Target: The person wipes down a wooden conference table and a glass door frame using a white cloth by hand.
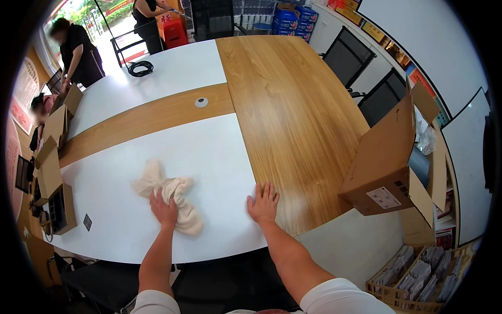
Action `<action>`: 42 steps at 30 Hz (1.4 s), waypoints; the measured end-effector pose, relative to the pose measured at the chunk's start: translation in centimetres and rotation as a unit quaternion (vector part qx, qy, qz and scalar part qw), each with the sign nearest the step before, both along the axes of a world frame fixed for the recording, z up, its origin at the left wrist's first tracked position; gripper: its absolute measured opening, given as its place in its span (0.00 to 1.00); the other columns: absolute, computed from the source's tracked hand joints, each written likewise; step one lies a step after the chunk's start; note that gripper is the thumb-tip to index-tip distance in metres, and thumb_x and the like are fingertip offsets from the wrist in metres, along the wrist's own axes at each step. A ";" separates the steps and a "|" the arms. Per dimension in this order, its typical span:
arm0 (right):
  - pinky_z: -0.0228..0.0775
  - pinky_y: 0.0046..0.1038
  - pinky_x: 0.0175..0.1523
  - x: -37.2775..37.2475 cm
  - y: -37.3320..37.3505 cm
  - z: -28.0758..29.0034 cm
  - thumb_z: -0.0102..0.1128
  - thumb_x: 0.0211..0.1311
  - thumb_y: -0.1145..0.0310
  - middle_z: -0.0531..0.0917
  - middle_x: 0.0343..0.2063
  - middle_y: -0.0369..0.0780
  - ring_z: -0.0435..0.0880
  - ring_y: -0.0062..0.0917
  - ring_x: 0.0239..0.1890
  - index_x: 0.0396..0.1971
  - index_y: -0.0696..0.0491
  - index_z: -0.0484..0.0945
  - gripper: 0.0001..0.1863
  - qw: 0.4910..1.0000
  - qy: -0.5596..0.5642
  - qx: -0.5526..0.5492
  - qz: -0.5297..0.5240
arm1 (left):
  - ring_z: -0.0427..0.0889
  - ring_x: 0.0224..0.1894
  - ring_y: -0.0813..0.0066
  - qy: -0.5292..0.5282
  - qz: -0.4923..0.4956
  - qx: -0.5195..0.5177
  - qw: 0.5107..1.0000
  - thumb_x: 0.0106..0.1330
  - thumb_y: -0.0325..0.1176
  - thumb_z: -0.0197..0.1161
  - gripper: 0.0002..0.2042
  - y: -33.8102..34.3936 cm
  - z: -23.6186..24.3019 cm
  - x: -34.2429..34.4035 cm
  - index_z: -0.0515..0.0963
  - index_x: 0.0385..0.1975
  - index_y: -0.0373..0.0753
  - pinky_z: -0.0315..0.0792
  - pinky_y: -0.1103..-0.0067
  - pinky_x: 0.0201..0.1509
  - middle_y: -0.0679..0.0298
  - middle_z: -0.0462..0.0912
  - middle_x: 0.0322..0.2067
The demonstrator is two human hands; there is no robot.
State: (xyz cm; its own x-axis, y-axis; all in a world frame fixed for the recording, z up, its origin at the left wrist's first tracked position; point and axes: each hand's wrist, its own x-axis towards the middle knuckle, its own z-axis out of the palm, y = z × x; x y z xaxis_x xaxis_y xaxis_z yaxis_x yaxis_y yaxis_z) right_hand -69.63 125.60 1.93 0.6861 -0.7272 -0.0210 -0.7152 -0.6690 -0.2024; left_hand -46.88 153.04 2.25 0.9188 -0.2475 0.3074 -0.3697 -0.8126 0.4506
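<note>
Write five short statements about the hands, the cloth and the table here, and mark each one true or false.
1. The left hand presses on a crumpled beige cloth. True.
2. The right hand holds a spray bottle. False: it lies flat and empty on the table.
3. The cloth lies on the white part of the table. True.
4. The open cardboard box stands to the person's left. False: it is to the right.
5. A black cable coil lies at the table's far end. True.
</note>
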 end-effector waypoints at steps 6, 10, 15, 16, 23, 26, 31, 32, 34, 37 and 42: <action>0.41 0.58 0.75 0.3 0.2 0.7 0.47 0.70 0.45 0.56 0.73 0.52 0.49 0.44 0.77 0.72 0.50 0.61 0.37 1.000 0.006 0.024 -0.002 | 0.60 0.69 0.40 0.028 0.017 0.063 0.997 0.62 0.44 0.66 0.32 2.6 -0.8 -6.4 0.68 0.66 0.41 0.56 0.52 0.70 0.43 0.60 0.69; 0.40 0.58 0.75 0.3 0.2 0.5 0.48 0.69 0.46 0.56 0.74 0.52 0.49 0.44 0.77 0.72 0.50 0.61 0.37 1.000 0.000 0.027 -0.005 | 0.57 0.72 0.44 0.044 -0.086 0.061 0.993 0.57 0.47 0.69 0.37 -2.0 -1.8 -11.5 0.68 0.68 0.44 0.53 0.52 0.70 0.44 0.58 0.70; 0.39 0.58 0.75 -0.1 0.1 1.2 0.54 0.65 0.50 0.54 0.75 0.51 0.48 0.43 0.78 0.70 0.49 0.64 0.36 0.999 0.009 0.034 0.006 | 0.61 0.69 0.45 0.030 -0.243 -0.019 0.969 0.56 0.46 0.71 0.33 -11.6 0.6 -13.7 0.73 0.63 0.45 0.55 0.54 0.69 0.49 0.63 0.68; 0.40 0.58 0.75 -0.3 -0.1 0.4 0.55 0.64 0.50 0.53 0.75 0.50 0.48 0.43 0.78 0.69 0.49 0.66 0.35 0.999 0.042 0.013 0.012 | 0.62 0.69 0.48 0.023 -0.246 -0.029 0.969 0.56 0.47 0.70 0.31 -13.5 0.9 -13.7 0.74 0.61 0.45 0.56 0.55 0.68 0.51 0.64 0.67; 0.41 0.58 0.74 -0.3 -0.3 -0.6 0.54 0.65 0.48 0.54 0.75 0.51 0.49 0.44 0.78 0.67 0.50 0.68 0.34 0.998 0.062 -0.006 0.011 | 0.63 0.68 0.51 0.025 -0.264 -0.052 0.963 0.56 0.46 0.70 0.29 -18.0 1.3 -10.2 0.76 0.59 0.46 0.59 0.56 0.66 0.55 0.66 0.67; 0.40 0.58 0.74 -0.1 0.0 -0.3 0.51 0.66 0.47 0.56 0.74 0.52 0.49 0.45 0.77 0.69 0.51 0.66 0.35 1.000 -0.009 0.007 -0.006 | 0.63 0.69 0.50 0.045 -0.238 -0.050 0.969 0.56 0.46 0.70 0.29 -17.1 1.2 -8.0 0.76 0.59 0.46 0.61 0.56 0.66 0.54 0.66 0.67; 0.41 0.57 0.74 -0.1 0.0 -0.1 0.49 0.68 0.45 0.58 0.73 0.52 0.50 0.45 0.77 0.71 0.50 0.63 0.37 1.000 -0.005 0.008 -0.009 | 0.63 0.69 0.49 0.028 -0.129 -0.043 0.990 0.58 0.46 0.70 0.30 -12.2 1.0 -5.3 0.74 0.62 0.46 0.61 0.54 0.66 0.54 0.65 0.68; 0.41 0.57 0.74 0.0 0.0 -0.3 0.48 0.68 0.45 0.58 0.73 0.52 0.50 0.44 0.77 0.71 0.50 0.63 0.37 1.000 -0.007 0.005 -0.009 | 0.62 0.70 0.48 0.042 -0.133 -0.034 0.990 0.61 0.48 0.69 0.32 -10.8 1.4 -5.6 0.71 0.65 0.45 0.60 0.53 0.67 0.50 0.63 0.69; 0.41 0.58 0.75 0.3 0.2 -0.5 0.48 0.68 0.45 0.58 0.72 0.53 0.51 0.45 0.76 0.72 0.50 0.63 0.37 1.000 -0.010 0.005 -0.008 | 0.61 0.70 0.47 0.054 -0.166 0.005 0.985 0.63 0.48 0.67 0.33 -8.2 2.7 -6.9 0.69 0.67 0.43 0.60 0.53 0.67 0.47 0.61 0.69; 0.42 0.59 0.74 0.3 0.2 -0.3 0.48 0.68 0.45 0.58 0.73 0.53 0.52 0.45 0.76 0.72 0.50 0.63 0.37 1.000 -0.014 0.008 -0.004 | 0.61 0.70 0.43 0.120 -0.247 0.072 0.959 0.61 0.56 0.67 0.39 -5.2 3.9 -8.1 0.65 0.69 0.40 0.61 0.52 0.66 0.41 0.61 0.69; 0.42 0.59 0.74 0.0 0.1 -0.5 0.49 0.68 0.45 0.58 0.73 0.53 0.52 0.46 0.76 0.71 0.50 0.63 0.37 1.000 -0.022 0.000 -0.009 | 0.55 0.73 0.38 0.084 -0.305 0.142 0.938 0.50 0.66 0.72 0.50 -4.1 8.1 -7.2 0.65 0.69 0.37 0.54 0.47 0.69 0.40 0.58 0.70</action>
State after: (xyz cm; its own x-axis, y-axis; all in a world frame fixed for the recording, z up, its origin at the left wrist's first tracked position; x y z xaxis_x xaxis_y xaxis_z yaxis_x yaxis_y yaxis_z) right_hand -69.62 125.66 1.40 0.6731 -0.7395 0.0079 -0.7177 -0.6558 -0.2343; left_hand -54.11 148.90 10.35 0.6093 -0.7928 0.0134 -0.7481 -0.5692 0.3412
